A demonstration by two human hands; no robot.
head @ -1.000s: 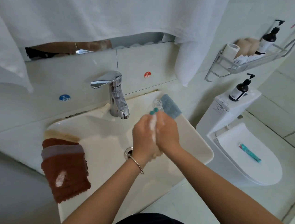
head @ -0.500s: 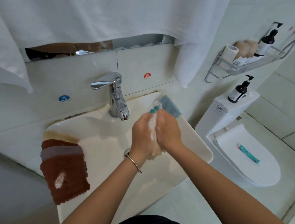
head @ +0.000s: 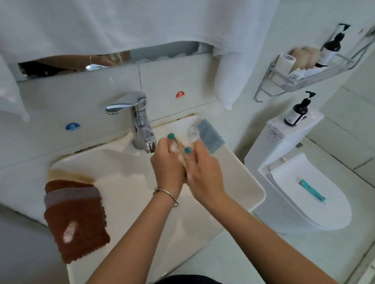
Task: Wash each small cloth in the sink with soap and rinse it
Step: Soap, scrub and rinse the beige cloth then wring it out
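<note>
Beige cloth (head: 181, 152), soapy, gripped by curled left hand (head: 167, 166) and right hand (head: 204, 172) over sink (head: 248, 177): best rubbed fold against fold.

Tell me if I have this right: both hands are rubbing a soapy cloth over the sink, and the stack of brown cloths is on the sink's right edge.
Not quite. In the head view the stack of brown cloths lies on the left edge of the sink, not the right. The left hand and right hand do rub the soapy cloth.
</note>
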